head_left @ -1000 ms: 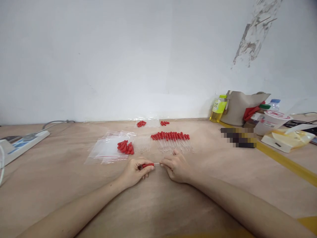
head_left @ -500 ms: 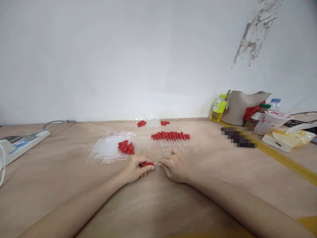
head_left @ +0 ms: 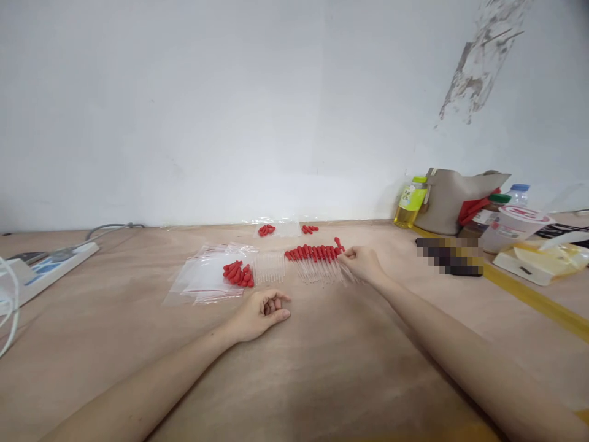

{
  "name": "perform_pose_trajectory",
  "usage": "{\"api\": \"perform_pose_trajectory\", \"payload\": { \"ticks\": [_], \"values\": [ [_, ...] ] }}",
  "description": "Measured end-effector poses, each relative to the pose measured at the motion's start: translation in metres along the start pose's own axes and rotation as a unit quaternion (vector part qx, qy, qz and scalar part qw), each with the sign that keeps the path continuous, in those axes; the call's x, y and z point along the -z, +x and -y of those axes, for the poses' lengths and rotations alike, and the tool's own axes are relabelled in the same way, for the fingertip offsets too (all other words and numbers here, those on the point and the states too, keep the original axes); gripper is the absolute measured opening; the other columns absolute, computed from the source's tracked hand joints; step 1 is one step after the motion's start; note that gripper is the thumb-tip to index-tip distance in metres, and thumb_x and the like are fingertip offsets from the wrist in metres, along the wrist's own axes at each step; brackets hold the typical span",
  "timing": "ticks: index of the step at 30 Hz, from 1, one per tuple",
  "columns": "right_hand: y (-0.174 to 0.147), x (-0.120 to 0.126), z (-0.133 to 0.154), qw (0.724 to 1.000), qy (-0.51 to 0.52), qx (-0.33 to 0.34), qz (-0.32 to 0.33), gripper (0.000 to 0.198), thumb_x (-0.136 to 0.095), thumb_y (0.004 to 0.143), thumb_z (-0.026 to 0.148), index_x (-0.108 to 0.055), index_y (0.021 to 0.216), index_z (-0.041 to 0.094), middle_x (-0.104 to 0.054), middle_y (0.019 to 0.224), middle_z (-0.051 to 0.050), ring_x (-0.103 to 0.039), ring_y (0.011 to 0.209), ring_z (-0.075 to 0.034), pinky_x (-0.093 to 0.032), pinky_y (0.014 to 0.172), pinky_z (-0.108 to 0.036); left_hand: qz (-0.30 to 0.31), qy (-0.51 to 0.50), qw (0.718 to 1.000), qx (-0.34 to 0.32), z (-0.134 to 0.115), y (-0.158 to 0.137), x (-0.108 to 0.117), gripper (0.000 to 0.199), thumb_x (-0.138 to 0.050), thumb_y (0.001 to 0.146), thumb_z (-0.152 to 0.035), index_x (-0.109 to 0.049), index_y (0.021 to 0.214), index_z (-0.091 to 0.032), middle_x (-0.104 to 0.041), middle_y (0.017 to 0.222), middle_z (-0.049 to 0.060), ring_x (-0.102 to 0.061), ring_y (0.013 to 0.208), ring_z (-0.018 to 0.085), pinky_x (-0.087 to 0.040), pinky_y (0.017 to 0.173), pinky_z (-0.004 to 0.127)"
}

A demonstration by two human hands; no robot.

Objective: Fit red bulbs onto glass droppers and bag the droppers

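Observation:
My left hand (head_left: 264, 313) rests on the table, thumb and index finger apart, other fingers loosely curled, holding nothing. At the right end of a row of red-bulbed glass droppers (head_left: 317, 253), my right hand (head_left: 363, 264) pinches a dropper whose red bulb (head_left: 337, 242) sticks up above the fingers. Part of its glass tube is hidden by the hand. Left of the row lie bare glass tubes (head_left: 269, 267) side by side. A pile of loose red rubber bulbs (head_left: 238, 274) sits on clear zip bags (head_left: 197, 276), just beyond my left hand.
Small groups of red bulbs (head_left: 266, 230) lie on clear plastic near the wall. To the right stand a yellow drink bottle (head_left: 411, 202), a beige bag (head_left: 444, 202), a lidded cup (head_left: 513, 230) and a tissue pack (head_left: 540, 261). A white power strip (head_left: 59, 267) lies at left.
My right hand has moved away from my left, up and right to the end of the dropper row, carrying the dropper. My left hand has let go of its red bulb.

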State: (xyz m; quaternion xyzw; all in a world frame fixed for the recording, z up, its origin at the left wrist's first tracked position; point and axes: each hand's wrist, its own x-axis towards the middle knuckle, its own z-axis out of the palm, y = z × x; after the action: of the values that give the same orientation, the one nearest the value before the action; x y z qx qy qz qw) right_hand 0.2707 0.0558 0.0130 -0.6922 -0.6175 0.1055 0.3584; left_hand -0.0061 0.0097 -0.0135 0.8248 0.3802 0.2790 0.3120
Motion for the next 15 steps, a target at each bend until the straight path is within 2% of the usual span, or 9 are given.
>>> {"api": "perform_pose_trajectory", "payload": {
  "ticks": [3, 8, 15],
  "values": [
    [0.013, -0.003, -0.012, 1.0, -0.016, -0.017, -0.021, 0.014, -0.056, 0.064, 0.026, -0.063, 0.065, 0.014, -0.065, 0.067, -0.005, -0.058, 0.064, -0.015, -0.038, 0.057, -0.021, 0.001, 0.014, 1.0, 0.004, -0.002, 0.0, 0.001, 0.025, -0.057, 0.075, -0.034, -0.06, 0.092, -0.015, -0.052, 0.067, -0.001, -0.043, 0.053, 0.007, -0.035, 0.048, 0.017],
    [0.011, -0.015, -0.015, 1.0, -0.012, -0.01, -0.008, 0.014, -0.055, 0.065, 0.026, -0.063, 0.066, 0.015, -0.064, 0.065, -0.004, -0.058, 0.063, -0.014, -0.038, 0.056, -0.021, 0.0, 0.017, 1.0, -0.001, -0.003, 0.0, 0.0, 0.023, -0.057, 0.075, -0.033, -0.062, 0.089, -0.015, -0.053, 0.068, 0.0, -0.044, 0.054, 0.008, -0.036, 0.049, 0.018],
    [0.009, -0.02, -0.014, 0.998, -0.062, 0.011, 0.028, 0.021, -0.054, 0.07, 0.034, -0.065, 0.065, 0.017, -0.065, 0.071, -0.006, -0.059, 0.067, -0.016, -0.038, 0.059, -0.024, -0.008, 0.014, 1.0, -0.006, -0.002, 0.0, -0.002, 0.022, -0.057, 0.075, -0.033, -0.063, 0.087, -0.016, -0.053, 0.068, 0.0, -0.046, 0.056, 0.009, -0.037, 0.05, 0.019]
  ]
}}
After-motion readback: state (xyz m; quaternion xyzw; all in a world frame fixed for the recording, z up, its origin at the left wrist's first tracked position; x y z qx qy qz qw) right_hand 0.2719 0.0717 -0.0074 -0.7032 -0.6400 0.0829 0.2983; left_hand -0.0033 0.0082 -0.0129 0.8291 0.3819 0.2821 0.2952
